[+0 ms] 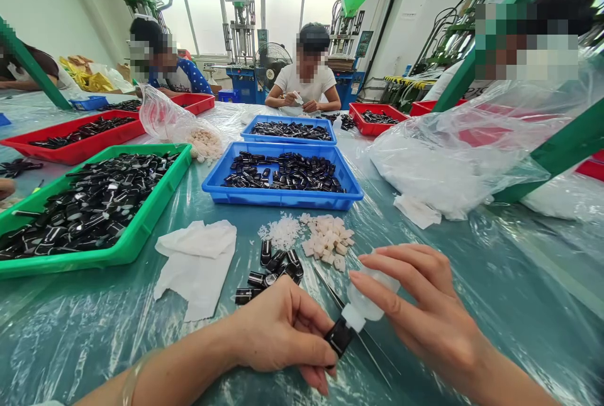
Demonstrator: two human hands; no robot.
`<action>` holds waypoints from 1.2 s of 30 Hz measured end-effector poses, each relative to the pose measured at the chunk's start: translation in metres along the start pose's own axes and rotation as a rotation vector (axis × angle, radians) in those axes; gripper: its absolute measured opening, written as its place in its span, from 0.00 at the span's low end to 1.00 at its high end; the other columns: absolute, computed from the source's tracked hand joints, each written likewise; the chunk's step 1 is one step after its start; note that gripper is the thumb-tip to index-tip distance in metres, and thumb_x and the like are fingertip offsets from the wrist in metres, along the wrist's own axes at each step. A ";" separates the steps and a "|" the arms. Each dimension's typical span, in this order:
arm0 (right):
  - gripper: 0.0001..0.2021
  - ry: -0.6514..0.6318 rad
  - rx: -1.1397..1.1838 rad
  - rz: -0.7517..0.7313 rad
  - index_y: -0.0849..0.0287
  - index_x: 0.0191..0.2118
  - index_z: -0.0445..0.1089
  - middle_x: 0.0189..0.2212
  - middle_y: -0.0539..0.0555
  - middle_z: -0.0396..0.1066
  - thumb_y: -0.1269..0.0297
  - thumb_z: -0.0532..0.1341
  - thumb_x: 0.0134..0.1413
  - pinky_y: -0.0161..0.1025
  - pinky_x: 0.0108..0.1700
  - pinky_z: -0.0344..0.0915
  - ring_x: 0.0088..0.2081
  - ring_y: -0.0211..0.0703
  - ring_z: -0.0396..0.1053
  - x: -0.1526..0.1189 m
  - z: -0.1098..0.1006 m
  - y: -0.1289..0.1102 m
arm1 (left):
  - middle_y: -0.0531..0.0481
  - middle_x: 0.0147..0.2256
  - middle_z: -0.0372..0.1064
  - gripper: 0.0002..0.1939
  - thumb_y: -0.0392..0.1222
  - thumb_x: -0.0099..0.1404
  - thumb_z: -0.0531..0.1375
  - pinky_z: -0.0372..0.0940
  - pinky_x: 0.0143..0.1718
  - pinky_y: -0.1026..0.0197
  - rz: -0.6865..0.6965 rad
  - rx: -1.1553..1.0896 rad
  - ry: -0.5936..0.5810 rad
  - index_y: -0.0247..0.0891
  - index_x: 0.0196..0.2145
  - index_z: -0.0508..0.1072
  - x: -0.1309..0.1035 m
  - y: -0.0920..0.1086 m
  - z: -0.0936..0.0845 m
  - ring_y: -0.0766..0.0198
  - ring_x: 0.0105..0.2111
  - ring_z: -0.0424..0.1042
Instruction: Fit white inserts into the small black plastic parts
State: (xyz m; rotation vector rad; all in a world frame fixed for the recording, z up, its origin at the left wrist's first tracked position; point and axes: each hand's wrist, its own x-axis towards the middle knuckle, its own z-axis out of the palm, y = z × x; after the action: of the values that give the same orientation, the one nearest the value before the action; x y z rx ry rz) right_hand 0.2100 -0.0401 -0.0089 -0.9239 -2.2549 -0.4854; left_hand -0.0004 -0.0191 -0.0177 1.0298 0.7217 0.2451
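My left hand [287,330] pinches a small black part [340,337] between thumb and fingers, low in the middle of the view. In my right hand [425,305] is a translucent white bottle [372,293], tilted so its white cap end meets the black part. Metal tweezers [375,359] lie on the table beneath the bottle. Several loose black parts [276,264] rest just beyond my left hand. Behind them are a pile of small clear pieces [280,231] and a pile of beige blocks [329,239].
A white cloth [195,264] lies left of the loose parts. Blue trays [283,198] and a green tray [117,253] hold black parts. Plastic bags [453,160] and a slanting green post [557,154] stand at right. Several people sit around the table.
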 end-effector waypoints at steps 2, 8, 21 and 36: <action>0.12 0.005 -0.017 0.004 0.57 0.41 0.68 0.39 0.57 0.70 0.74 0.50 0.59 0.51 0.45 0.56 0.44 0.47 0.63 -0.001 0.000 -0.002 | 0.52 0.17 0.67 0.05 0.34 0.45 0.60 0.64 0.20 0.72 -0.006 -0.006 -0.002 0.29 0.22 0.75 0.001 -0.001 0.001 0.71 0.17 0.69; 0.13 0.017 -0.034 0.032 0.56 0.42 0.69 0.39 0.56 0.70 0.77 0.52 0.56 0.51 0.46 0.57 0.43 0.48 0.64 -0.003 0.002 -0.005 | 0.51 0.18 0.69 0.05 0.34 0.46 0.61 0.64 0.21 0.72 -0.003 -0.027 -0.027 0.30 0.23 0.76 0.002 -0.005 0.000 0.71 0.18 0.69; 0.15 0.030 0.050 0.058 0.53 0.41 0.69 0.39 0.55 0.70 0.78 0.53 0.55 0.51 0.45 0.58 0.43 0.47 0.63 -0.005 0.005 -0.001 | 0.50 0.21 0.70 0.09 0.37 0.45 0.65 0.64 0.22 0.71 -0.013 -0.049 -0.039 0.28 0.25 0.76 0.001 -0.005 -0.002 0.70 0.20 0.70; 0.18 0.018 0.058 0.045 0.53 0.43 0.68 0.41 0.56 0.69 0.82 0.52 0.52 0.51 0.45 0.60 0.45 0.48 0.63 -0.005 0.004 0.006 | 0.50 0.20 0.69 0.12 0.39 0.44 0.67 0.65 0.24 0.68 0.016 -0.045 -0.025 0.29 0.27 0.77 0.002 -0.008 -0.004 0.69 0.20 0.69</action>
State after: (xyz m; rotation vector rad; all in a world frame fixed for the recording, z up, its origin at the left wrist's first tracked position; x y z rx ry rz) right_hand 0.2159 -0.0363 -0.0144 -0.9347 -2.2150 -0.4044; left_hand -0.0028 -0.0200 -0.0265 0.9942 0.6830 0.2614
